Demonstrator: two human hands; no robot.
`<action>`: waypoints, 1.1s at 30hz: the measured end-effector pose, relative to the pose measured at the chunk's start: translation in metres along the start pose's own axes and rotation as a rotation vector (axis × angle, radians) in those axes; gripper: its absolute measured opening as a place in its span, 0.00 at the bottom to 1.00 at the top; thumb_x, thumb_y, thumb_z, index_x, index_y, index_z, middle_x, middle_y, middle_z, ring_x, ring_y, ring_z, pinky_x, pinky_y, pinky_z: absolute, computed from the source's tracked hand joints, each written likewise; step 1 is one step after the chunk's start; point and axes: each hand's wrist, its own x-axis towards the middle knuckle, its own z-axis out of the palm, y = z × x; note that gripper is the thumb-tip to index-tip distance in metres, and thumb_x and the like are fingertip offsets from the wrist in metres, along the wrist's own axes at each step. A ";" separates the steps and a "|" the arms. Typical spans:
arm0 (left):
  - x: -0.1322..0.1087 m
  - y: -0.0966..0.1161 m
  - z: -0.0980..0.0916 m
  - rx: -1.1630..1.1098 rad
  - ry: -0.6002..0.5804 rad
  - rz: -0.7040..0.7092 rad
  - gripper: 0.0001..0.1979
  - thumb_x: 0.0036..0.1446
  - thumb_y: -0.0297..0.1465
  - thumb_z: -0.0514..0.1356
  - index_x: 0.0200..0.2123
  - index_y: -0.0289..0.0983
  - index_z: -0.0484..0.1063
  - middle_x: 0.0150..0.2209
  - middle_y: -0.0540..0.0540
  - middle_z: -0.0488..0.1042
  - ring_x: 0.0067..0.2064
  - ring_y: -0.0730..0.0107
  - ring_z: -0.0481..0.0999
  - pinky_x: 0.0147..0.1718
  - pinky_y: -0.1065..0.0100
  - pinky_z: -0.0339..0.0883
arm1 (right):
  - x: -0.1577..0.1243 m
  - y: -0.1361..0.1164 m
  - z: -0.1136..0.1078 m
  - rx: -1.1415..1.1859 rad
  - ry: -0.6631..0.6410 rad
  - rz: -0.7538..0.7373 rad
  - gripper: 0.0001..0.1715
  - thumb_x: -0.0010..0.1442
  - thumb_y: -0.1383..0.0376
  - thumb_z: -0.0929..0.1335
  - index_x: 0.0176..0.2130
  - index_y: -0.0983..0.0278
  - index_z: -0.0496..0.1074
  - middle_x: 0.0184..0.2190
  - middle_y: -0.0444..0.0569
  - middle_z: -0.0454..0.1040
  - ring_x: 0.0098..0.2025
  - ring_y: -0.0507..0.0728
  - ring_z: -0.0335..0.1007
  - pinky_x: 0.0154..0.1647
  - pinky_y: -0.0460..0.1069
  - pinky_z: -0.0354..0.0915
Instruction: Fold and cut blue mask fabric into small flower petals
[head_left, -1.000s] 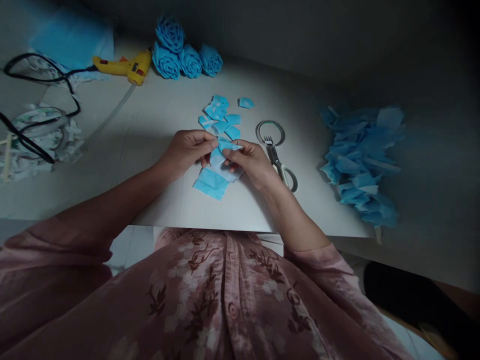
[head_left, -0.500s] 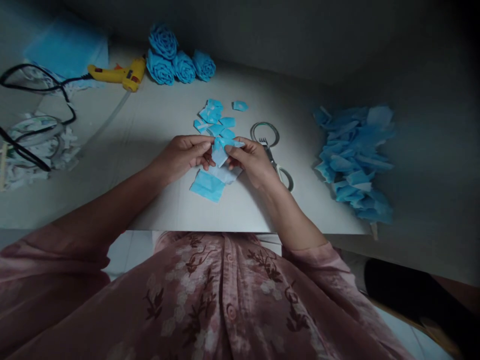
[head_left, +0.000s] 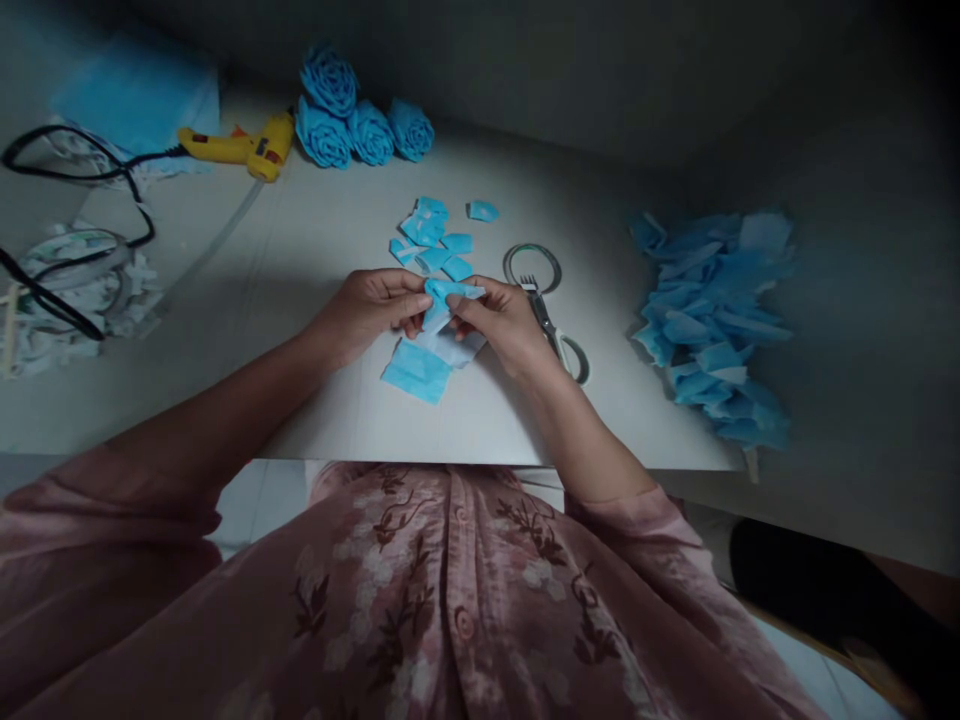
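Between my two hands is a blue fabric piece (head_left: 439, 312), partly folded, with a paler underside. My left hand (head_left: 382, 303) pinches its left edge between thumb and fingers. On the other edge, my right hand (head_left: 499, 315) is closed with the thumb pressed on top. Below the hands lie a flat blue square (head_left: 417, 370) and a whitish piece (head_left: 459, 348), partly covered. Several small folded blue petals (head_left: 431, 225) lie just beyond the hands, with a single petal (head_left: 482, 210) apart to the right. Scissors (head_left: 551, 325) rest beside my right hand, which hides part of them.
At the back stand several blue fabric roses (head_left: 328, 135), beside a yellow glue gun (head_left: 262, 148) with a black cord. Blue sheets (head_left: 139, 95) and white scraps (head_left: 67, 310) lie at left. A heap of blue pieces (head_left: 712, 310) lies at right. A ring (head_left: 556, 262) lies by the scissors.
The blue piece is folded further between my fingers, and its lower corner has turned. My left thumb has shifted right along it. The things on the table stay in place.
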 end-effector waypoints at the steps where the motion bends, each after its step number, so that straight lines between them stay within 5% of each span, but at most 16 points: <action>1: 0.000 0.000 0.000 0.001 0.004 0.005 0.06 0.54 0.31 0.73 0.33 0.37 0.81 0.22 0.51 0.77 0.23 0.75 0.76 0.25 0.73 0.67 | 0.000 -0.001 0.000 0.003 0.000 0.004 0.27 0.47 0.45 0.83 0.31 0.61 0.75 0.23 0.39 0.74 0.25 0.49 0.70 0.28 0.45 0.69; 17: -0.001 0.003 0.002 0.043 0.034 0.008 0.05 0.57 0.29 0.71 0.32 0.36 0.79 0.22 0.52 0.76 0.23 0.75 0.75 0.26 0.72 0.65 | 0.000 0.002 0.001 -0.003 0.005 0.015 0.27 0.43 0.49 0.84 0.30 0.63 0.76 0.23 0.40 0.75 0.26 0.49 0.70 0.28 0.46 0.69; 26: -0.002 0.004 0.003 -0.049 0.036 0.053 0.15 0.60 0.43 0.71 0.33 0.36 0.80 0.28 0.48 0.77 0.27 0.73 0.75 0.26 0.71 0.65 | 0.001 0.005 -0.004 -0.065 -0.008 0.013 0.22 0.51 0.51 0.80 0.28 0.63 0.73 0.21 0.40 0.74 0.24 0.48 0.67 0.28 0.46 0.66; 33: -0.006 0.011 0.003 0.196 -0.060 0.042 0.09 0.54 0.31 0.73 0.32 0.36 0.76 0.23 0.52 0.74 0.26 0.75 0.73 0.27 0.73 0.65 | 0.000 0.007 -0.001 -0.141 -0.095 -0.008 0.25 0.52 0.49 0.80 0.27 0.62 0.69 0.20 0.39 0.70 0.24 0.49 0.64 0.26 0.46 0.61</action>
